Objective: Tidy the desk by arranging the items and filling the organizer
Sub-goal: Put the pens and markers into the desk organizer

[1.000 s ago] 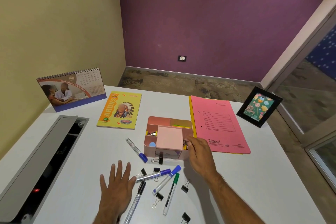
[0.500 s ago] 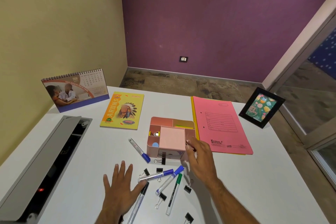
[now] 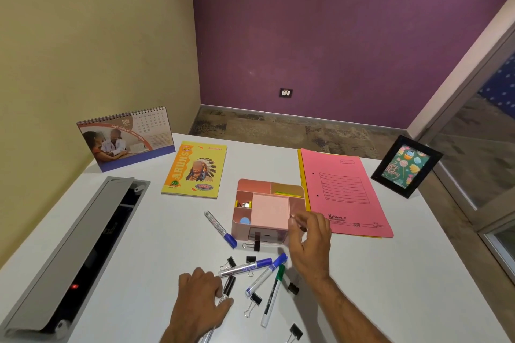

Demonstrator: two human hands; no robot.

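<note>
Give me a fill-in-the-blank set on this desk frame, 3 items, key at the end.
1. The pink folder lies to the ____ of the pink organizer.
2. The marker with the green cap lies on the desk among ____ binder clips.
3. The left hand rests on a marker with a ____ cap.

Missing words: right; black; black

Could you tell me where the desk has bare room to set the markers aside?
Bare white desk lies right of the right hand, below the pink folder. Another free patch sits between the cable tray and the blue-capped marker. It is crowded in front of the pink organizer, with markers and binder clips.
</note>
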